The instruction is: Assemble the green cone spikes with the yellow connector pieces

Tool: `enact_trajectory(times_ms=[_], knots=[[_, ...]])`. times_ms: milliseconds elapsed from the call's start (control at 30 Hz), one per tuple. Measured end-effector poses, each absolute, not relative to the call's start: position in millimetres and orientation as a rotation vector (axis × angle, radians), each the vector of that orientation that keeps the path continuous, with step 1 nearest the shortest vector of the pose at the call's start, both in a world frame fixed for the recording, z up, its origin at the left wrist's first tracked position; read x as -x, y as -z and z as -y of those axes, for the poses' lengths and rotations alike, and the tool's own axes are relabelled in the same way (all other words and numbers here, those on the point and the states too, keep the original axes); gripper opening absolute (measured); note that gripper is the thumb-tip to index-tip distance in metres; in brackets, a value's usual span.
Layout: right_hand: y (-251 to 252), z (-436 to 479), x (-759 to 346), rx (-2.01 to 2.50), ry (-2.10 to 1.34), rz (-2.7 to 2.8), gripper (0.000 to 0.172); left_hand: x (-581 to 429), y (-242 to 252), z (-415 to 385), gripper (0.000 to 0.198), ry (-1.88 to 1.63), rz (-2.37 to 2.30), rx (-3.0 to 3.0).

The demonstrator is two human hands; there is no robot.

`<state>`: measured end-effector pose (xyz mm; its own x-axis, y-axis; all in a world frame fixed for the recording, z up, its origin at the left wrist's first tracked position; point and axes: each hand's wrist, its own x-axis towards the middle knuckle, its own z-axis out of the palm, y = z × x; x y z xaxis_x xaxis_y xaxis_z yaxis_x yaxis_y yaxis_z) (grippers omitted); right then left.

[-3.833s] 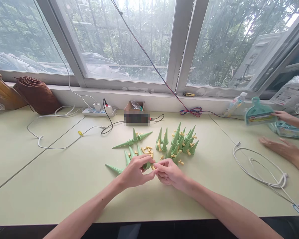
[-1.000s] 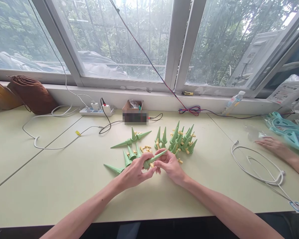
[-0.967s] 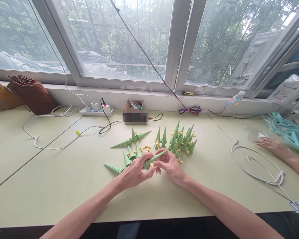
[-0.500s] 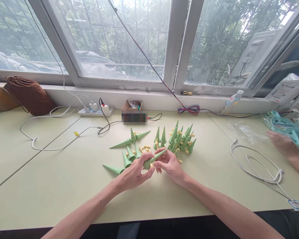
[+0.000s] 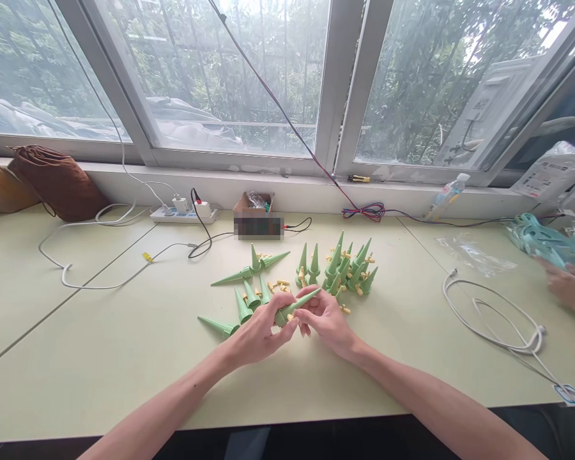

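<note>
My left hand [image 5: 257,327] is closed around the wide end of a green plastic plant watering spike [image 5: 301,304], whose tip points up to the right. Thumb and fingers of my right hand [image 5: 331,324] close on a small yellow valve [image 5: 290,317] at that spike's base. Part of the valve is hidden by the fingertips. Just left of my hands lie several loose spikes [image 5: 243,308], with yellow valves [image 5: 282,283] behind them. Beyond my right hand stands a cluster of upright spikes [image 5: 334,263], many with yellow valves on them.
A small cardboard box [image 5: 253,203] and a power strip [image 5: 184,216] stand near the window. White cables [image 5: 489,338] coil on the right. Another person's hand [image 5: 572,287] touches teal plastic pieces [image 5: 539,236] at the right edge. A plastic bottle [image 5: 445,197] leans by the sill.
My hands and the spike have barely moved. At the right edge, the other person's hand has shifted right and the teal pieces have moved with it.
</note>
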<state>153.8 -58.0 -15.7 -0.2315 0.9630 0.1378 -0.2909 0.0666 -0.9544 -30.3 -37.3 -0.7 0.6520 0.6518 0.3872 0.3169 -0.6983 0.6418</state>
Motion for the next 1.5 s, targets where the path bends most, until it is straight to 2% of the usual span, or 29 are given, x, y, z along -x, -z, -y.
enact_trajectory(times_ms=[233, 633, 933, 1500], knots=[[19.6, 55.5, -153.9, 0.795, -1.422, 1.19, 0.03, 29.8, -2.9, 39.7, 0.021, -0.741, -0.854, -2.153], [16.1, 54.5, -154.9, 0.808, -1.455, 1.166, 0.028, 26.1, -11.1, 32.0, 0.022, -0.658, -0.515, -1.52], [17.9, 55.0, -154.4, 0.746, -1.453, 1.18, 0.025, 27.0, -11.3, 35.8, 0.022, -0.662, -0.492, -1.541], [22.8, 56.2, -152.9, 0.782, -1.39, 1.141, 0.033, 30.2, -6.7, 36.8, 0.021, -0.656, -0.49, -1.636]])
